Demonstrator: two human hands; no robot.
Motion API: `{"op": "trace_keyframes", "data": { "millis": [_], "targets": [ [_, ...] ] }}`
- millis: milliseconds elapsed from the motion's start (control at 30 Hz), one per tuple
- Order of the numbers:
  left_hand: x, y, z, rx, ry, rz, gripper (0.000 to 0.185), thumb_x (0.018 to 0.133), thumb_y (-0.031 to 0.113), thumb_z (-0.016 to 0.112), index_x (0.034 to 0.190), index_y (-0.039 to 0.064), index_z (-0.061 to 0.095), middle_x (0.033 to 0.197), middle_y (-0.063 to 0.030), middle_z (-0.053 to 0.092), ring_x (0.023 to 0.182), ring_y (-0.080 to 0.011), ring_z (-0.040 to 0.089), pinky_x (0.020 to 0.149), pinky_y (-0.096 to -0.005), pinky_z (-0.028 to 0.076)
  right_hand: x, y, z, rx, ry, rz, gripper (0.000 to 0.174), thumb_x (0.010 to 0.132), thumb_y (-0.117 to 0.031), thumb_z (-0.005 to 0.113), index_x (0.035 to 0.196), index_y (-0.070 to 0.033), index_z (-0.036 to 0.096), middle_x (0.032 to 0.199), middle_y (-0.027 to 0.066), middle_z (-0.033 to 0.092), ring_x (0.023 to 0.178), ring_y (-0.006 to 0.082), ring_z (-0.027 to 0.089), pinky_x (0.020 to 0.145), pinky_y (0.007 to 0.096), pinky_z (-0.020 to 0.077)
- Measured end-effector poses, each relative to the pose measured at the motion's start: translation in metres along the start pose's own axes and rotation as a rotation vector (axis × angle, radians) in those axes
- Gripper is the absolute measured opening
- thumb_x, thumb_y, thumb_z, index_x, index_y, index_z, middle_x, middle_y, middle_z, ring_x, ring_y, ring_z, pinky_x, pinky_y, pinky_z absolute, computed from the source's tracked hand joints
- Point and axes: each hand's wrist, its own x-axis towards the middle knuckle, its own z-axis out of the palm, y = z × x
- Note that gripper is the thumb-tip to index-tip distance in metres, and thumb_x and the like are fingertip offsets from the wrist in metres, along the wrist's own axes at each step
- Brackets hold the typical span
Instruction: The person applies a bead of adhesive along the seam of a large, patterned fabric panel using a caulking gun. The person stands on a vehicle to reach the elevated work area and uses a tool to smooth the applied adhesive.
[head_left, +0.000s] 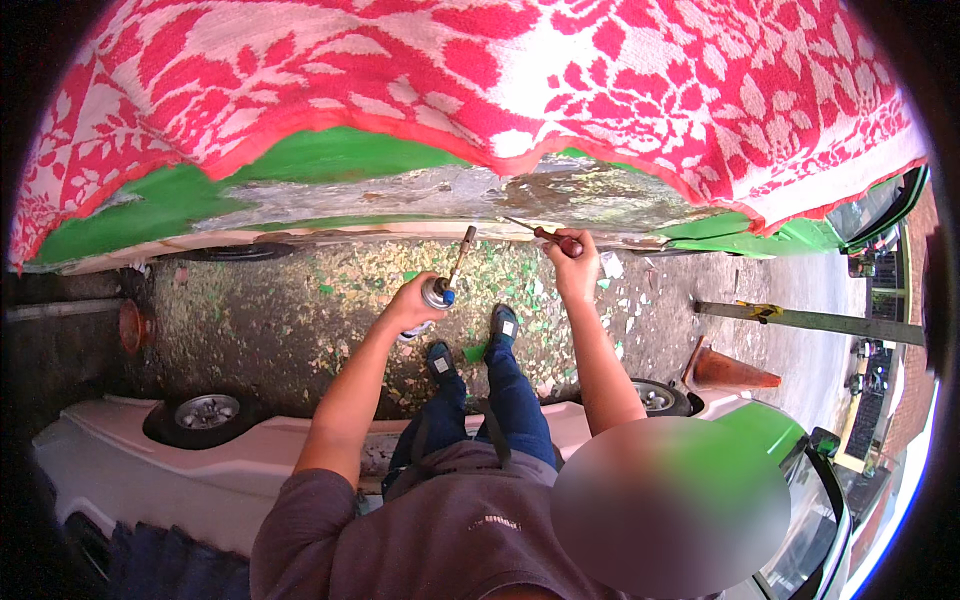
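Observation:
My left hand (411, 304) grips a gas torch (437, 291) by its canister, with the metal nozzle (469, 236) pointing up towards the car's side. In my right hand (577, 274) is a screwdriver or scraper (551, 236) with a dark red handle; its thin metal tip lies close to the lower edge of the green car body panel (337, 156). Bare, mottled patches (450, 191) show on that panel where the green paint is gone. A red and white patterned towel (360, 67) drapes over the upper part of the car. Whether the torch is lit cannot be told.
Paint flakes (345, 274) litter the ground around my feet. Behind me stands a pale car (262, 450) with its wheels facing the gap. At the right are an orange traffic cone (727, 370) and a post (825, 322); a reddish round container (133, 328) is at the left.

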Motion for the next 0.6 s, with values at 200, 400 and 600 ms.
{"op": "trace_keyframes", "data": {
  "millis": [200,400,600],
  "targets": [
    [0.003,0.014,-0.004,0.069,-0.015,0.023,0.076,0.06,0.014,0.087,0.126,0.003,0.049,0.104,-0.0107,0.066,0.096,-0.0194,0.062,0.087,-0.0331,0.049,0.006,0.035,0.017,0.071,0.053,-0.104,0.021,0.074,-0.005,0.075,0.091,-0.004,0.063,0.074,0.0023,0.057,0.066,0.0106,0.052,0.063,0.0274,0.0454],
    [0.005,0.0,0.002,-0.007,0.04,0.06,0.072,0.062,0.013,0.085,0.124,0.003,0.05,0.099,-0.0092,0.066,0.091,-0.0184,0.063,0.084,-0.0333,0.05,0.01,0.043,0.014,0.442,-0.117,-0.025,0.014,0.083,-0.002,0.066,0.096,0.001,0.063,0.089,0.006,0.055,0.083,0.0178,0.064,0.072,0.0292,0.0569],
    [0.001,0.004,0.001,-0.027,-0.033,0.054,0.074,0.061,0.013,0.085,0.125,0.002,0.048,0.101,-0.01,0.066,0.093,-0.0189,0.063,0.085,-0.033,0.05,0.014,0.015,-0.02,0.328,-0.057,0.197,0.015,0.089,-0.001,0.06,0.102,0.007,0.062,0.089,0.0101,0.062,0.081,0.0189,0.068,0.072,0.0302,0.0604]
  ]
}}
